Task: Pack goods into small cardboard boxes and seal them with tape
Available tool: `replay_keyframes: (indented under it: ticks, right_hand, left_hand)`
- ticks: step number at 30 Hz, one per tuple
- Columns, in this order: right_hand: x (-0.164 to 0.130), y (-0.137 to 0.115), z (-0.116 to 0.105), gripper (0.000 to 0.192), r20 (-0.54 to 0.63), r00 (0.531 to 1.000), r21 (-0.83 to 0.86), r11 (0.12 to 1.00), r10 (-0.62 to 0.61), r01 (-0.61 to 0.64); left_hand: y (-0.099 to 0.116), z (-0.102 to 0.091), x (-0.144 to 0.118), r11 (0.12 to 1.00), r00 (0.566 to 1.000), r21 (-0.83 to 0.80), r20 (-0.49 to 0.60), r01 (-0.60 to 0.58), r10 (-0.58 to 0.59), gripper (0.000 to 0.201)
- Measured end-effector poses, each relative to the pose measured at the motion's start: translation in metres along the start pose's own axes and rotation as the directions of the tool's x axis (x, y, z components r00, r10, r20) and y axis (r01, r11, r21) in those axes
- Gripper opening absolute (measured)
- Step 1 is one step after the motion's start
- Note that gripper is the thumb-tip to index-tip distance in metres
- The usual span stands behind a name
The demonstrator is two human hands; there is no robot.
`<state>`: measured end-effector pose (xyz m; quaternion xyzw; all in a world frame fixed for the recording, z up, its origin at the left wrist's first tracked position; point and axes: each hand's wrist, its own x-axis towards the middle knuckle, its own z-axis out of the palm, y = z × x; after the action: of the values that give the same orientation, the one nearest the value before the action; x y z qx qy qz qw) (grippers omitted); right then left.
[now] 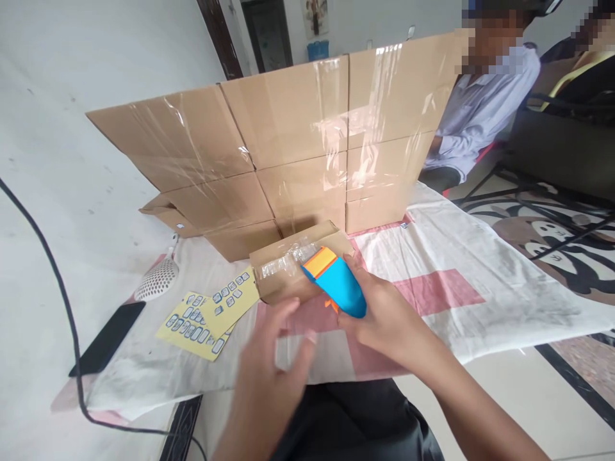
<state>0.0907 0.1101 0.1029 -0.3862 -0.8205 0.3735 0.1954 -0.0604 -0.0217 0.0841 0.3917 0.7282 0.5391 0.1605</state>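
Observation:
My right hand grips a rounded blue and orange plastic object whose exact kind I cannot make out. Its far end is yellow-orange, and a small orange piece sticks out underneath. My left hand hangs to the left of it, slightly blurred, thumb and fingers apart and nothing in them. Just beyond both hands lies a small taped cardboard box, partly covered by the blue object. Two yellow sticker sheets with rows of dark-edged labels overlap on the cloth left of the box.
A tall taped cardboard panel stands across the back of the table. On the left are a white perforated ladle, a black phone-like slab and a dark cable. A cloth covers the table. Another person sits behind, right.

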Motion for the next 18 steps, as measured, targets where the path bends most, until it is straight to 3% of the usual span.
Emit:
replay_keyframes:
  ticks: [2, 3, 4, 6, 7, 8, 10, 15, 18]
  right_hand:
    - [-0.003, 0.002, -0.007, 0.066, -0.013, 0.999, 0.004, 0.999, -0.039, 0.039]
    - [-0.005, 0.002, -0.010, 0.060, -0.023, 0.998, 0.008, 0.998, -0.061, 0.061]
    - [-0.008, 0.003, -0.012, 0.054, -0.036, 0.996, 0.011, 0.997, -0.080, 0.080]
    - [-0.012, 0.002, -0.016, 0.042, -0.045, 0.995, 0.002, 0.996, -0.091, 0.091]
    - [-0.014, 0.001, -0.019, 0.035, -0.040, 0.996, -0.016, 0.997, -0.082, 0.081]
    - [-0.015, -0.001, -0.022, 0.029, -0.029, 0.997, -0.045, 0.997, -0.069, 0.068]
    - [-0.016, -0.006, -0.030, 0.022, 0.013, 0.999, -0.127, 0.991, -0.044, 0.046]
    - [-0.007, -0.034, -0.053, 0.030, 0.102, 0.994, -0.421, 0.907, 0.043, 0.004]
    - [0.005, -0.062, -0.062, 0.006, 0.180, 0.978, -0.576, 0.817, 0.102, 0.020]
  left_hand:
    - [0.009, -0.027, 0.038, 0.893, 0.945, 0.310, 0.142, -0.325, 0.295, 0.038]
    - [0.012, -0.034, 0.060, 0.792, 0.873, 0.385, 0.325, -0.473, 0.363, 0.045]
    - [0.013, -0.035, 0.081, 0.695, 0.775, 0.403, 0.515, -0.595, 0.365, 0.053]
    - [0.010, -0.028, 0.114, 0.548, 0.601, 0.377, 0.735, -0.747, 0.314, 0.068]
    - [0.007, -0.021, 0.124, 0.500, 0.546, 0.363, 0.787, -0.786, 0.288, 0.074]
    - [0.005, -0.014, 0.128, 0.464, 0.520, 0.361, 0.809, -0.809, 0.276, 0.077]
    - [0.001, -0.003, 0.125, 0.425, 0.525, 0.389, 0.806, -0.817, 0.272, 0.078]
    - [0.004, 0.007, 0.099, 0.421, 0.592, 0.461, 0.760, -0.781, 0.268, 0.070]
    - [0.006, 0.010, 0.093, 0.418, 0.607, 0.476, 0.745, -0.774, 0.276, 0.065]
